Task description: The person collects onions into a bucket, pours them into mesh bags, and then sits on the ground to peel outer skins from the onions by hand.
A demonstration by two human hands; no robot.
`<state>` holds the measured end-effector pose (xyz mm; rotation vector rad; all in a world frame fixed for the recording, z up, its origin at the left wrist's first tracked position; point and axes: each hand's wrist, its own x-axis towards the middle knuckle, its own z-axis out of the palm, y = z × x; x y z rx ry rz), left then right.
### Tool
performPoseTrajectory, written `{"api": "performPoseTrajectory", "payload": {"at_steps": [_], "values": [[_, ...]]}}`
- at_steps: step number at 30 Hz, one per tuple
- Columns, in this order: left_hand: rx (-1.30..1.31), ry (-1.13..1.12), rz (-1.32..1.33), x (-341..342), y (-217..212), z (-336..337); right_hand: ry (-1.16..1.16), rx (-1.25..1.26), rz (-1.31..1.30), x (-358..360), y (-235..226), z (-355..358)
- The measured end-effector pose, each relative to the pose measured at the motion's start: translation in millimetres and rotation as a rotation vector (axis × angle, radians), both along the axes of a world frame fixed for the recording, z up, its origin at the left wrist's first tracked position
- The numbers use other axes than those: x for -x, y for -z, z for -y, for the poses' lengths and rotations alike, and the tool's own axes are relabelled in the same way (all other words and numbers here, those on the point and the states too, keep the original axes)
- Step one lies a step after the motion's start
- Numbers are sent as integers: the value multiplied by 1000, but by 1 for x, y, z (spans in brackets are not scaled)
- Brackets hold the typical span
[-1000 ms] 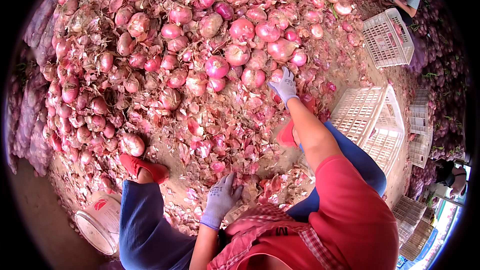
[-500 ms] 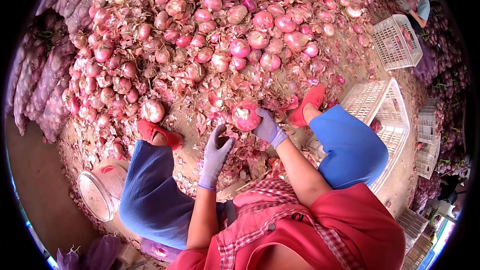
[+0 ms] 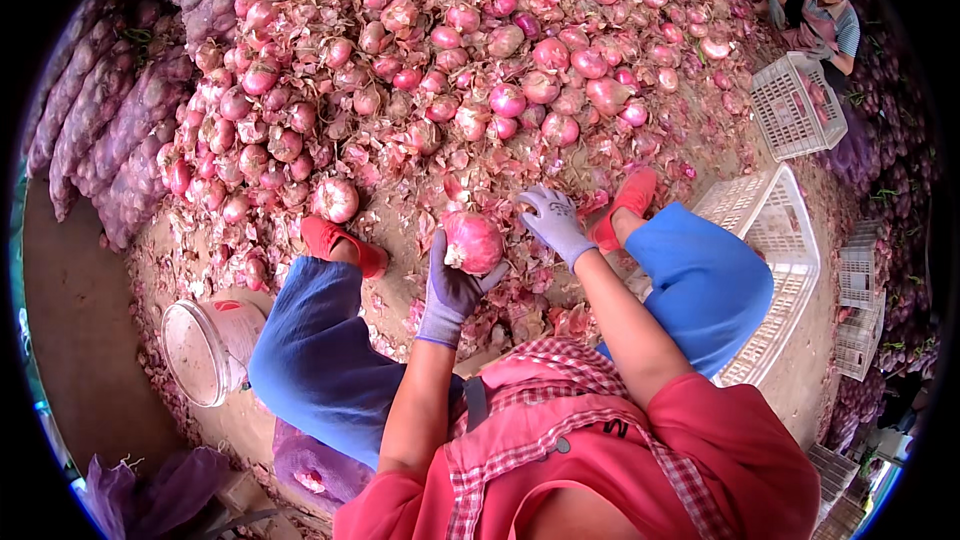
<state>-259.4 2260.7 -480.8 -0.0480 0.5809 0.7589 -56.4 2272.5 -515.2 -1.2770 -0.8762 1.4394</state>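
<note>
A large red onion [image 3: 473, 243] rests in my gloved left hand [image 3: 447, 292], with the thumb and fingers cupped around its lower side. My right hand [image 3: 556, 223], also in a pale purple glove, is just right of the onion and apart from it, its fingers stretched out and holding nothing. Both hands are between my knees, above loose onion skins [image 3: 520, 300]. Beyond them spreads a wide heap of red onions [image 3: 440, 50] mixed with dry peel. One big onion [image 3: 335, 200] lies by my left red shoe [image 3: 345, 245].
White plastic crates [image 3: 780, 230] stand right of my knee and farther back [image 3: 798, 105], where another person [image 3: 815, 15] sits. A white bucket [image 3: 205, 350] is left of my leg. Filled mesh sacks [image 3: 110, 130] are stacked at far left. Purple netting [image 3: 160, 495] lies lower left.
The onion has passed from my right hand to my left, which was open before. My right hand has let go and moved slightly right and up. The view has shifted a little.
</note>
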Motion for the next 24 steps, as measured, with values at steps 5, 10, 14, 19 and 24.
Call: {"api": "performPoseTrajectory", "payload": {"at_steps": [5, 10, 14, 19, 24], "values": [[65, -11, 72, 5, 17, -4, -290, 92, 18, -2, -28, 13], [43, -16, 243, 10, 26, -5, -495, -183, 817, 32, -47, 17], [105, -47, 86, 4, 28, -5, -384, -392, 912, 23, -27, 21], [-291, 42, -208, 3, 47, 8, -600, -296, 1396, 29, -37, 22], [5, -135, -107, 20, 9, -13, -908, 271, 1670, -26, -14, 41]]}}
